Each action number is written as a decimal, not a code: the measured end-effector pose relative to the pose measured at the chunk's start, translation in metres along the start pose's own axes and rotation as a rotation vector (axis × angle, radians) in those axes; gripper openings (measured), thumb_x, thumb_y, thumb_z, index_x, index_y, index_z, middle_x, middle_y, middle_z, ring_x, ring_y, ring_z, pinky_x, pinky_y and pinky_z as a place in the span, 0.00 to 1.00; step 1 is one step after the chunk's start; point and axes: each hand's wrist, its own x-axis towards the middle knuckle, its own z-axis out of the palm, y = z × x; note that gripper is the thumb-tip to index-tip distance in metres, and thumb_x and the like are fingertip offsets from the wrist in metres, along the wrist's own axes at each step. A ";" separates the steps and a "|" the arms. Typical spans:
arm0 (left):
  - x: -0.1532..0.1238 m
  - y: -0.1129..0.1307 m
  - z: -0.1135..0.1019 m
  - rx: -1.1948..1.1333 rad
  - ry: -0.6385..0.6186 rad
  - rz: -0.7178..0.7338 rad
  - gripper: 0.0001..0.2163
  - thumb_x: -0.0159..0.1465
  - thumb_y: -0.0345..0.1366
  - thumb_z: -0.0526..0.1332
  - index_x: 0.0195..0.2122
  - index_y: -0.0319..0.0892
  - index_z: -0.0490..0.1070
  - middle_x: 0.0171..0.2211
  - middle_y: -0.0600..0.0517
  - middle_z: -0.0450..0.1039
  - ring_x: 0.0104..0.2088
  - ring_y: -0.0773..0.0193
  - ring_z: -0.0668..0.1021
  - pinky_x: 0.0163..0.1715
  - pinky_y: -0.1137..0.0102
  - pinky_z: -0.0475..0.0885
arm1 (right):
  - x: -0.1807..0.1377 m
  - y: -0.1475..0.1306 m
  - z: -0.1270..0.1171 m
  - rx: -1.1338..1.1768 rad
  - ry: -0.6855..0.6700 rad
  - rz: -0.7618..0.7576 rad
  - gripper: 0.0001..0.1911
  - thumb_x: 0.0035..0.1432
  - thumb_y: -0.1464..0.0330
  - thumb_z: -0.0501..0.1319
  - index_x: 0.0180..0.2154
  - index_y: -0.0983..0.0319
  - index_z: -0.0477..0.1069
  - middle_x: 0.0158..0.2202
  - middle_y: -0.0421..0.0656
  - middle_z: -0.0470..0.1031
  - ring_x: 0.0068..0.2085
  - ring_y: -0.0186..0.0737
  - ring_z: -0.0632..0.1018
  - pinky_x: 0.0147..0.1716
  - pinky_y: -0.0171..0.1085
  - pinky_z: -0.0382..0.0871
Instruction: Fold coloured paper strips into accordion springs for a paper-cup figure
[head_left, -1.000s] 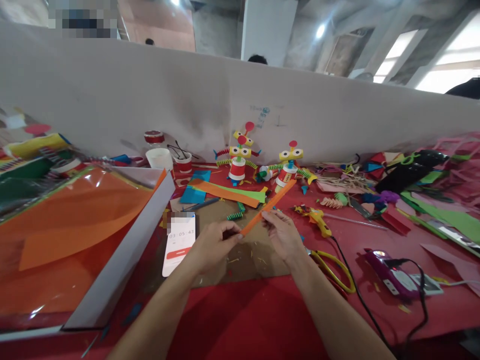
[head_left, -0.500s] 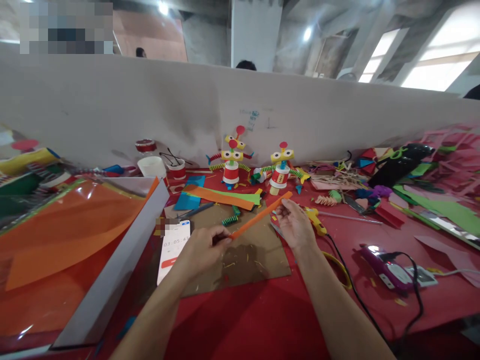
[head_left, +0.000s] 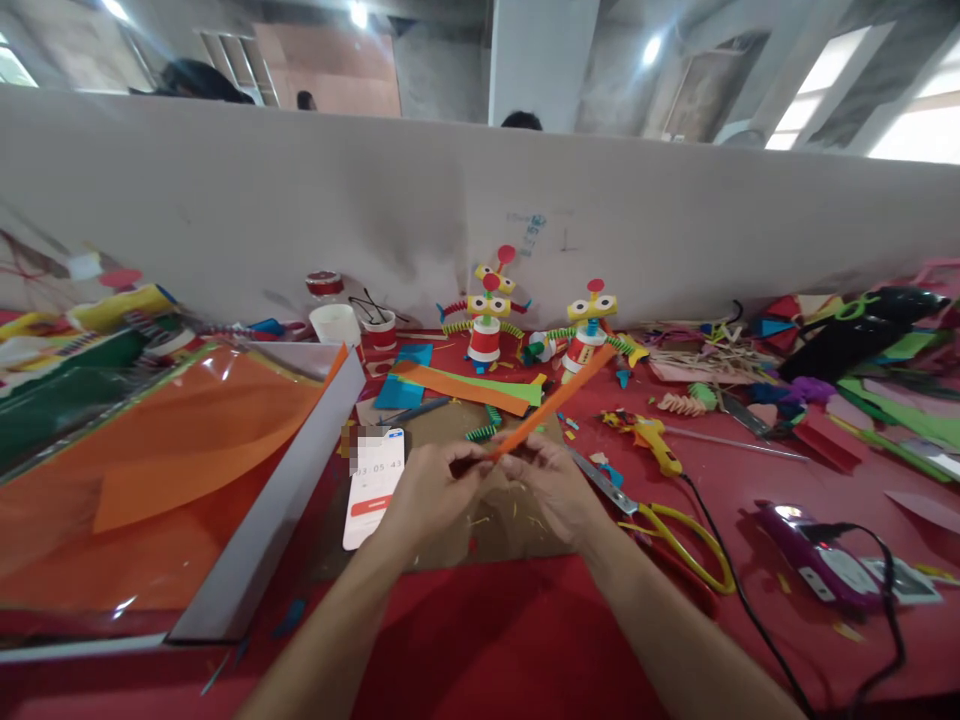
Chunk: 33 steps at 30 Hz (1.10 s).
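Observation:
An orange paper strip [head_left: 559, 398] slants up and away from my hands over the brown cardboard [head_left: 480, 535]. My left hand [head_left: 442, 490] pinches its near end. Close beside it, my right hand [head_left: 551, 485] has its fingertips closed on the strip near the same end. Beyond the hands lie a wider orange paper piece [head_left: 465, 388], a blue paper piece [head_left: 405, 375] and a green coiled paper spring [head_left: 484, 425]. Yellow-handled scissors [head_left: 675, 535] rest to the right of my right hand.
Paper-cup robot figures [head_left: 485, 340] stand by the white partition [head_left: 375, 200]. Left of my hands are a phone [head_left: 375, 490] and a white box [head_left: 277, 540] of orange sheets. At right lie a yellow glue gun [head_left: 660, 447], a purple device [head_left: 817, 560] with a cable, and paper scraps.
My right hand has come down and left along the strip, from its far end to beside my left hand. The strip's far end now sticks out free. The view has shifted left.

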 end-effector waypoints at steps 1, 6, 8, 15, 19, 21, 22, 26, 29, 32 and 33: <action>0.000 0.001 0.001 0.008 -0.021 0.019 0.10 0.59 0.37 0.55 0.33 0.45 0.76 0.30 0.55 0.78 0.30 0.65 0.75 0.30 0.73 0.65 | -0.002 0.004 0.005 -0.007 -0.009 0.011 0.11 0.42 0.68 0.69 0.33 0.59 0.78 0.31 0.38 0.78 0.33 0.33 0.74 0.35 0.33 0.66; -0.001 0.004 0.003 0.158 -0.017 0.077 0.10 0.59 0.34 0.54 0.31 0.45 0.76 0.27 0.55 0.77 0.26 0.67 0.74 0.27 0.73 0.62 | -0.001 0.003 -0.002 0.019 0.136 0.009 0.08 0.40 0.66 0.71 0.26 0.61 0.78 0.23 0.38 0.76 0.27 0.31 0.71 0.31 0.32 0.64; -0.001 0.003 0.002 0.213 0.010 0.085 0.10 0.60 0.34 0.54 0.31 0.45 0.76 0.28 0.54 0.77 0.27 0.66 0.74 0.27 0.72 0.62 | 0.002 -0.003 -0.009 0.061 0.180 0.007 0.08 0.38 0.66 0.72 0.25 0.61 0.78 0.22 0.37 0.76 0.25 0.29 0.70 0.28 0.30 0.63; -0.001 -0.004 -0.003 0.443 0.220 0.189 0.10 0.60 0.31 0.54 0.34 0.46 0.76 0.34 0.52 0.78 0.35 0.59 0.76 0.35 0.66 0.65 | 0.014 -0.026 -0.030 0.286 0.373 -0.122 0.09 0.33 0.72 0.73 0.23 0.62 0.77 0.25 0.37 0.77 0.24 0.26 0.71 0.25 0.28 0.65; 0.002 -0.008 -0.009 0.539 0.363 0.294 0.10 0.59 0.29 0.54 0.32 0.45 0.76 0.33 0.50 0.78 0.37 0.56 0.74 0.39 0.62 0.66 | 0.016 -0.042 -0.046 0.359 0.512 -0.211 0.08 0.35 0.75 0.71 0.22 0.62 0.75 0.24 0.36 0.76 0.24 0.25 0.72 0.25 0.27 0.67; 0.003 -0.012 -0.012 0.598 0.435 0.316 0.10 0.59 0.28 0.54 0.31 0.44 0.76 0.32 0.50 0.77 0.38 0.55 0.74 0.40 0.61 0.65 | 0.016 -0.049 -0.052 0.379 0.572 -0.271 0.09 0.36 0.75 0.71 0.24 0.62 0.74 0.24 0.35 0.75 0.24 0.24 0.72 0.25 0.27 0.66; 0.003 -0.013 -0.013 0.621 0.475 0.312 0.10 0.59 0.28 0.55 0.31 0.44 0.76 0.32 0.49 0.77 0.38 0.55 0.74 0.40 0.60 0.65 | 0.015 -0.050 -0.054 0.379 0.609 -0.316 0.09 0.36 0.75 0.71 0.25 0.62 0.74 0.23 0.34 0.75 0.23 0.24 0.71 0.24 0.27 0.66; 0.005 -0.019 -0.015 0.616 0.657 0.286 0.08 0.58 0.29 0.57 0.33 0.43 0.76 0.32 0.49 0.77 0.36 0.56 0.74 0.40 0.61 0.65 | 0.010 -0.042 -0.042 0.244 0.714 -0.374 0.10 0.42 0.63 0.69 0.21 0.62 0.72 0.18 0.34 0.72 0.19 0.24 0.68 0.19 0.27 0.59; 0.004 -0.017 -0.011 0.652 0.766 0.394 0.08 0.58 0.29 0.58 0.36 0.44 0.76 0.31 0.51 0.78 0.35 0.58 0.74 0.40 0.62 0.64 | 0.003 -0.020 -0.017 0.030 0.435 -0.054 0.21 0.46 0.51 0.63 0.21 0.63 0.74 0.19 0.39 0.74 0.20 0.29 0.70 0.19 0.30 0.59; 0.000 -0.010 -0.001 0.764 0.738 0.582 0.10 0.59 0.30 0.58 0.39 0.46 0.75 0.31 0.52 0.77 0.35 0.60 0.73 0.39 0.62 0.62 | -0.004 -0.002 0.004 -0.095 0.158 0.048 0.18 0.45 0.55 0.66 0.33 0.61 0.77 0.28 0.41 0.78 0.26 0.32 0.75 0.24 0.31 0.62; -0.002 -0.007 0.004 0.788 0.695 0.636 0.10 0.60 0.30 0.58 0.41 0.46 0.75 0.32 0.52 0.77 0.35 0.60 0.73 0.40 0.62 0.61 | -0.005 0.001 0.007 -0.103 0.152 0.041 0.16 0.45 0.56 0.67 0.33 0.61 0.77 0.28 0.41 0.78 0.26 0.32 0.74 0.25 0.31 0.63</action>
